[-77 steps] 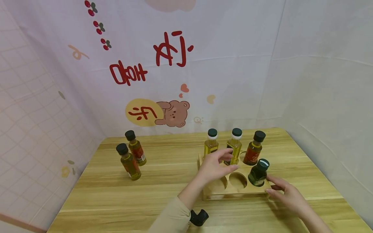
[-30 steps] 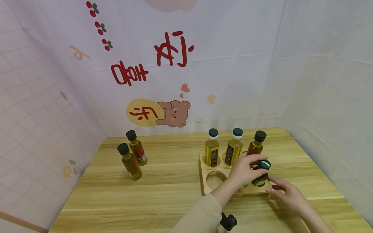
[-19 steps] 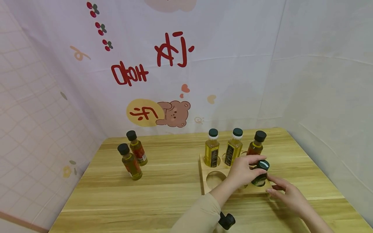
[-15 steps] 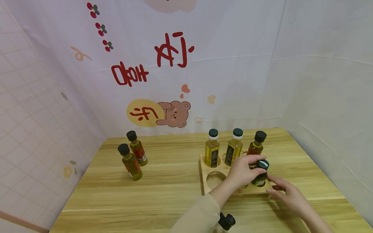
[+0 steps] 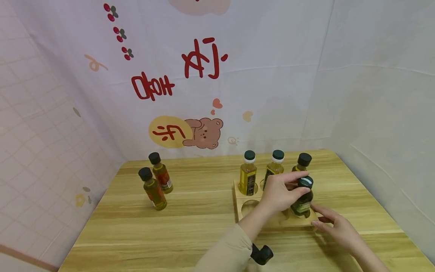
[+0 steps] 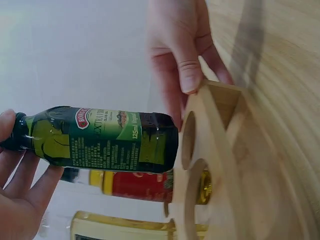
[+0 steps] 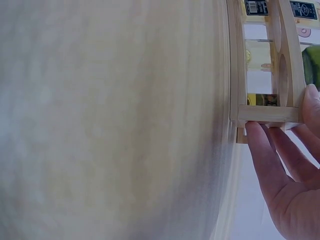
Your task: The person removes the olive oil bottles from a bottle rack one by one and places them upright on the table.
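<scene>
Green bottle [image 5: 302,198] in left hand [image 5: 278,192], three bottles [image 5: 247,173] just behind.

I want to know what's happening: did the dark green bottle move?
Yes. The dark green bottle, gripped by the left hand, rose out of the wooden rack.

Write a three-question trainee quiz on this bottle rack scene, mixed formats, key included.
1. True or false: the left hand grips the dark green glass bottle by its cap end.
2. How many bottles stand in the back row of the light wooden rack? A) two B) three C) four
3. What does the right hand touch?

Key: 1 true. 2 B. 3 The rack's near right corner.
</scene>
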Demonstrator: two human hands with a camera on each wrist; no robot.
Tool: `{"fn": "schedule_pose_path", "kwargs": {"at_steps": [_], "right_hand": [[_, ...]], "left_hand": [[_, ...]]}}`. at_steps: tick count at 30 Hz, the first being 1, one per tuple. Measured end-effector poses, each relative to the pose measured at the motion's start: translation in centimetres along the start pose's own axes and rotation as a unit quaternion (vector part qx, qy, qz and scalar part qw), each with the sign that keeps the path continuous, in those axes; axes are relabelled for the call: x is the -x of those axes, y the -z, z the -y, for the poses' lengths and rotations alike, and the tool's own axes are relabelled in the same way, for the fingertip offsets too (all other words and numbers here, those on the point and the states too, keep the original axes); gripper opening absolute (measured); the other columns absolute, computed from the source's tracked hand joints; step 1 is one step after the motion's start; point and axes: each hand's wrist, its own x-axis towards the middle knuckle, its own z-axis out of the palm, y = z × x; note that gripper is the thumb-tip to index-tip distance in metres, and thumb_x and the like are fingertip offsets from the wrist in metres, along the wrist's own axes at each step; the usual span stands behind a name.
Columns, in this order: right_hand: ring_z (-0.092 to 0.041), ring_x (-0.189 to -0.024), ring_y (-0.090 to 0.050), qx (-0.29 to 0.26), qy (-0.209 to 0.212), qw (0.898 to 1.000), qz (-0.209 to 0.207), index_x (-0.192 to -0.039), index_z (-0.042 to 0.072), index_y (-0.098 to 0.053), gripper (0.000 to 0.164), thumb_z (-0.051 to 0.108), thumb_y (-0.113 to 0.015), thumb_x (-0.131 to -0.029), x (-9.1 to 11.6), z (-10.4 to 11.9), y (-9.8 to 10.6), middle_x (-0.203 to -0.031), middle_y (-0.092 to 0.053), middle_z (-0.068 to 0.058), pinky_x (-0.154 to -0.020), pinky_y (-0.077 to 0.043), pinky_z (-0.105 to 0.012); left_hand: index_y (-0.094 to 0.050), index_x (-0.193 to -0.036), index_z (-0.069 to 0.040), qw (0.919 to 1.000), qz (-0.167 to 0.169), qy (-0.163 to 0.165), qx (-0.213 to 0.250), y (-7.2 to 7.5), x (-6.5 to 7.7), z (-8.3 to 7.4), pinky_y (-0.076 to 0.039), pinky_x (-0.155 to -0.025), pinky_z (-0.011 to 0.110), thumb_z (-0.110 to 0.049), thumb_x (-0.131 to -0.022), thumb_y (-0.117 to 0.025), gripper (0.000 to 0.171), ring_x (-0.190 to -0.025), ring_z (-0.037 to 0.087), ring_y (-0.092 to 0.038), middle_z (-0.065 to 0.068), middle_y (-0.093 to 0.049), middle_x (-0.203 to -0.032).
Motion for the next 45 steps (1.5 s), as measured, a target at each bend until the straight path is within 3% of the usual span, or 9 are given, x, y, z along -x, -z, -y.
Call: {"fn": "schedule_pose_path", "kwargs": {"at_steps": [6, 12, 20, 27, 35, 45], "right_hand": [[-0.002, -0.098, -0.057, -0.014, -0.016, 1.000, 0.014, -0.144, -0.001, -0.048, 0.059, 0.020, -0.070, -0.094, 0.1, 0.0, 0.1, -0.141, -0.049, -0.027, -0.073, -0.054, -0.025], [-0.004, -0.099, -0.058, -0.007, -0.021, 1.000, 0.018, -0.145, -0.001, -0.048, 0.060, 0.020, -0.070, -0.093, 0.0, 0.3, 0.3, -0.142, -0.048, -0.027, -0.074, -0.054, -0.024], [0.002, -0.097, -0.056, -0.005, -0.020, 1.000, 0.013, -0.144, -0.001, -0.049, 0.060, 0.020, -0.071, -0.093, 0.0, 0.3, 0.2, -0.141, -0.048, -0.028, -0.073, -0.054, -0.024], [-0.001, -0.098, -0.057, 0.001, -0.025, 1.000, 0.014, -0.145, 0.001, -0.048, 0.061, 0.022, -0.071, -0.092, 0.1, 0.2, 0.2, -0.142, -0.047, -0.026, -0.074, -0.053, -0.024], [-0.004, -0.099, -0.058, -0.003, -0.027, 0.999, 0.017, -0.145, 0.000, -0.048, 0.061, 0.022, -0.071, -0.093, 0.1, 0.3, 0.2, -0.143, -0.046, -0.027, -0.074, -0.053, -0.024], [-0.002, -0.098, -0.057, -0.004, -0.023, 1.000, 0.016, -0.145, 0.000, -0.048, 0.061, 0.021, -0.071, -0.093, 0.1, 0.2, 0.2, -0.142, -0.047, -0.028, -0.074, -0.053, -0.024]], "left_hand": [[-0.072, -0.124, -0.014, 0.9998, 0.003, 0.003, 0.018, 1.6, 0.5, -0.6, -0.053, -0.071, 0.014, -0.011, -0.087, -0.077, 0.037, -0.083, -0.004, -0.066, -0.004, -0.071, -0.112], [-0.072, -0.123, -0.014, 0.9998, -0.004, -0.005, 0.019, 3.3, 1.3, -0.3, -0.055, -0.073, 0.018, -0.008, -0.086, -0.077, 0.038, -0.087, 0.002, -0.067, -0.002, -0.070, -0.117], [-0.072, -0.123, -0.009, 0.9996, -0.011, -0.005, 0.026, 5.4, 2.5, -0.2, -0.056, -0.075, 0.022, -0.005, -0.084, -0.077, 0.039, -0.085, 0.002, -0.068, 0.002, -0.072, -0.113], [-0.073, -0.120, -0.008, 0.9994, -0.027, -0.019, 0.006, 7.2, 3.2, 0.1, -0.057, -0.078, 0.025, -0.003, -0.083, -0.077, 0.038, -0.091, 0.008, -0.069, 0.004, -0.073, -0.109], [-0.074, -0.119, -0.012, 0.9988, -0.049, -0.003, -0.005, 9.7, 4.1, 0.1, -0.057, -0.078, 0.028, -0.004, -0.082, -0.078, 0.037, -0.089, 0.012, -0.070, 0.004, -0.073, -0.111], [-0.071, -0.121, -0.003, 0.9969, -0.078, -0.008, -0.007, 12.9, 5.2, -0.1, -0.057, -0.083, 0.030, 0.000, -0.083, -0.077, 0.039, -0.094, 0.019, -0.070, 0.008, -0.072, -0.113]]}}
